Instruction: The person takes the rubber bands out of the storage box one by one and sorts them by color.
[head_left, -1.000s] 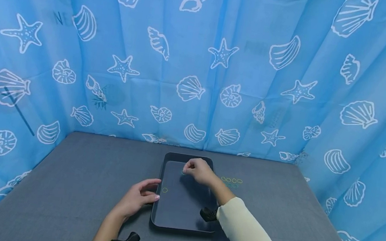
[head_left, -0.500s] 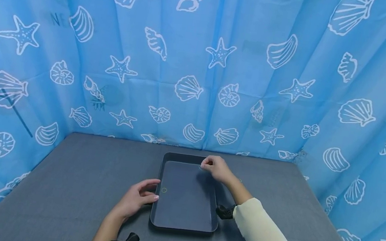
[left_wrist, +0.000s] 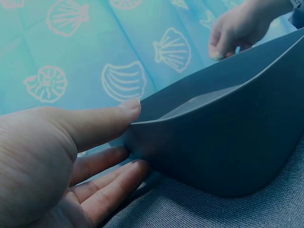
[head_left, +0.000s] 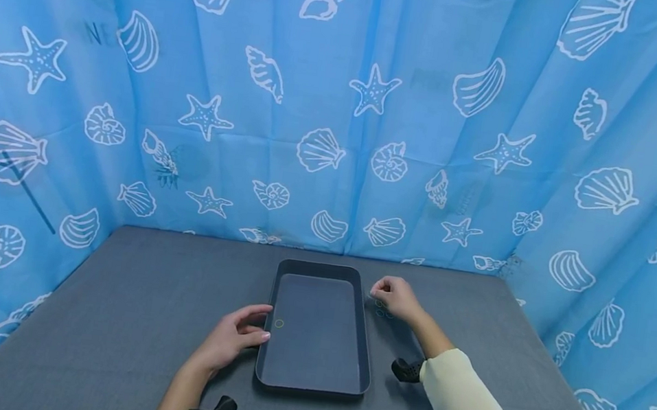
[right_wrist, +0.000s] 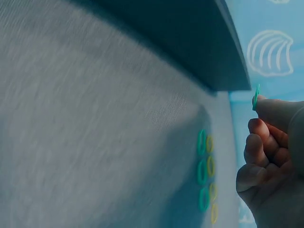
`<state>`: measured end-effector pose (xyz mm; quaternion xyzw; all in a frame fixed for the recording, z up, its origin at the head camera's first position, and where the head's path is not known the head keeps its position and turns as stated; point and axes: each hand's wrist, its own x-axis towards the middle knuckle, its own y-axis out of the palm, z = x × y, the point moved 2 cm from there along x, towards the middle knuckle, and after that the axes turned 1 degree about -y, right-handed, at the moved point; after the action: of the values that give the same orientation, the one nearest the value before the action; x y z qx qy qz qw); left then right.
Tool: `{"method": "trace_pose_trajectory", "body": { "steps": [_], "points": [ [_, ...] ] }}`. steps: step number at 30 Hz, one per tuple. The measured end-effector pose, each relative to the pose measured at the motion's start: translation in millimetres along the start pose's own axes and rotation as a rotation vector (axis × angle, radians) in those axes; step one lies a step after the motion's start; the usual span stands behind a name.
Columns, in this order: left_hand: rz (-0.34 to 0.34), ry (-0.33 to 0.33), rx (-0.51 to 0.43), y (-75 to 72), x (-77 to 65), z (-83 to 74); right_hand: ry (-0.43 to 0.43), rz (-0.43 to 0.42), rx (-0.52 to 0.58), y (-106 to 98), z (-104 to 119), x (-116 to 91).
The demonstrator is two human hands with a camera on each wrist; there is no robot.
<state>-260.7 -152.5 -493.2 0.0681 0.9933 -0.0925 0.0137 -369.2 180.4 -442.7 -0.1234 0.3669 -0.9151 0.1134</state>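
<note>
A dark grey rectangular tray [head_left: 318, 349] lies on the table with one small yellow ring [head_left: 279, 324] inside near its left wall. My left hand [head_left: 237, 331] rests against the tray's left side; in the left wrist view its thumb touches the rim and its relaxed fingers touch the outer wall. To the right of the tray's far end, my right hand [head_left: 399, 297] is raised and pinches a thin green ring [right_wrist: 256, 98]. Below that hand, green rings [right_wrist: 203, 171] and yellow rings [right_wrist: 211, 166] lie on the cloth in two rows, partly hidden by it in the head view.
Grey cloth [head_left: 168, 288] covers the table. Behind it and at both sides hangs a blue curtain [head_left: 343, 96] with white shell and starfish prints. The tray's raised wall [right_wrist: 190, 42] stands between its inside and the loose rings.
My right hand has moved right, from above the tray, over its right wall to the loose rings, with the green ring still pinched. The left hand stays at the tray.
</note>
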Motion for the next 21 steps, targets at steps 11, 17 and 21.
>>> {"method": "trace_pose_trajectory", "body": {
  "steps": [11,17,21],
  "points": [
    [0.002,0.002,0.010,0.9,2.1,2.4,0.030,-0.019,-0.021,-12,-27,-16],
    [-0.009,-0.007,0.006,1.0,1.6,1.8,0.021,-0.049,-0.042,-17,-39,-22],
    [-0.008,-0.006,0.006,0.4,1.7,2.2,0.040,-0.062,-0.057,-20,-46,-26]
  ]
}}
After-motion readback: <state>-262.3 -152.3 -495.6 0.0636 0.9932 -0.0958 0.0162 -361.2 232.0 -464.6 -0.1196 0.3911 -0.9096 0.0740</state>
